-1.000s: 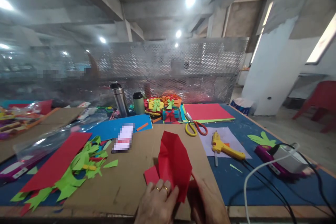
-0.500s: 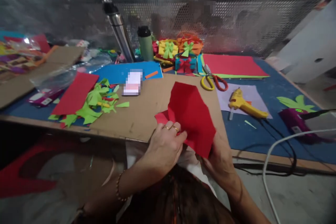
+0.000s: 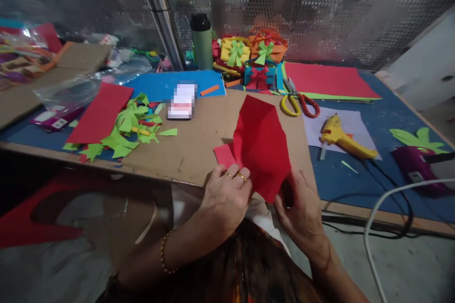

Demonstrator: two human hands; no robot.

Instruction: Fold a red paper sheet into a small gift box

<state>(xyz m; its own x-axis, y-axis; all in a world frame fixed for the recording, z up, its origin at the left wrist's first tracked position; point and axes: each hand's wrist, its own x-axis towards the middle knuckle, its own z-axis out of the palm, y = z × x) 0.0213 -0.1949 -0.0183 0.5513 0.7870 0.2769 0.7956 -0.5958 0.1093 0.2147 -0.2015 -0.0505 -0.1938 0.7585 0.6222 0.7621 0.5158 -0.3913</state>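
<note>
A folded red paper (image 3: 261,144) stands tilted above the near edge of a brown cardboard sheet (image 3: 199,137). My left hand (image 3: 227,196), with two rings, pinches the paper's lower left corner, fingers closed on it. My right hand (image 3: 300,208) grips the paper's lower right edge from behind, its fingers curled and partly hidden by the sheet. Both hands sit at the table's front edge, over my lap.
Yellow-and-red scissors (image 3: 298,102) and a yellow glue gun (image 3: 343,137) lie to the right. Green scraps (image 3: 131,128) and a red sheet (image 3: 101,111) lie left. Steel flask (image 3: 161,16), green bottle (image 3: 202,40), bowed paper boxes (image 3: 249,57) stand behind. Cables (image 3: 384,199) trail right.
The camera has tipped down from the ceiling and table to my hands and lap. Both hands keep hold of the red paper, which has shifted only slightly.
</note>
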